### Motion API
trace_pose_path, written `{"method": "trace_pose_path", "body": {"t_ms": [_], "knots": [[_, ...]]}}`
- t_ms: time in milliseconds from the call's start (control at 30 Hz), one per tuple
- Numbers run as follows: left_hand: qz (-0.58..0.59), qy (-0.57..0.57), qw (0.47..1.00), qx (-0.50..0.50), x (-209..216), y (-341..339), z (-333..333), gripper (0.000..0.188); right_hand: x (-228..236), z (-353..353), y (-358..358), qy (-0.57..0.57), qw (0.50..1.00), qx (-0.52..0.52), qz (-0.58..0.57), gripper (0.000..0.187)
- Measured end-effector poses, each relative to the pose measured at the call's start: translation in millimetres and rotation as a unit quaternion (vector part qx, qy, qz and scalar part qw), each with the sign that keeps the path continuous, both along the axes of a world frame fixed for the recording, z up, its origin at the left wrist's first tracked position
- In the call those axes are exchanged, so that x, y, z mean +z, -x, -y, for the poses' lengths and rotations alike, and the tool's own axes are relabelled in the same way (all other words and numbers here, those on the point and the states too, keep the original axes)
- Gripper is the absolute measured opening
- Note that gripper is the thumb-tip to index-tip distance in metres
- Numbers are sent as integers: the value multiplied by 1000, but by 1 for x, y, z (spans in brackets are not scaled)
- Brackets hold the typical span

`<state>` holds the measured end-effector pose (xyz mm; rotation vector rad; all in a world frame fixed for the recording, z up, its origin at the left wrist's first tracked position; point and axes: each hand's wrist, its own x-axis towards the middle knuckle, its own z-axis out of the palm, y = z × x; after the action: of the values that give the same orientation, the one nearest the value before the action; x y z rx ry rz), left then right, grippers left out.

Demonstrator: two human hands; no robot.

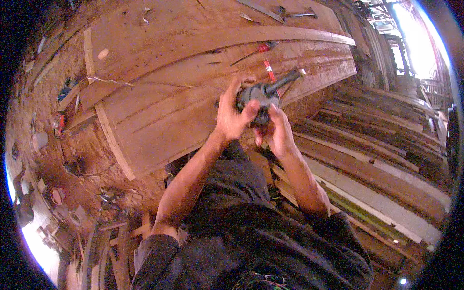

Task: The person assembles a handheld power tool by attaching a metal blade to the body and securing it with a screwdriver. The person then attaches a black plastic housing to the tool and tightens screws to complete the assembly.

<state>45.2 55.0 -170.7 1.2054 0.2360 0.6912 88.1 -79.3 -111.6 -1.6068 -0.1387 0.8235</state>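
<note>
Left hand [233, 116] and right hand [275, 130] both clamped round dark power tool [261, 99], steadying it above wooden planks [159, 111].

No label, sign or screen shows anywhere in the view; nothing can be made out as a package either; a few small pale and reddish things lie on the sawdust-covered floor at the left edge, but they are too blurred and too small to tell whether any is a box, a tin or a wrapper.
</note>
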Motion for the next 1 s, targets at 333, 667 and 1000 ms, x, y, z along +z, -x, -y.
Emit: {"method": "trace_pose_path", "body": {"t_ms": [333, 667, 1000], "knots": [[-85, 22, 996, 12, 1, 17, 10, 78, -14, 52, 5, -47, 989, 1, -141, 49], [-71, 36, 996, -50, -4, 17, 3, 105, 13, 120, 41, 34, 984, 11, -175, 41], [-21, 26, 998, 56, -17, 2, 19, 94, -37, 124, 75, 124, 972, -25, -198, 42]]}}
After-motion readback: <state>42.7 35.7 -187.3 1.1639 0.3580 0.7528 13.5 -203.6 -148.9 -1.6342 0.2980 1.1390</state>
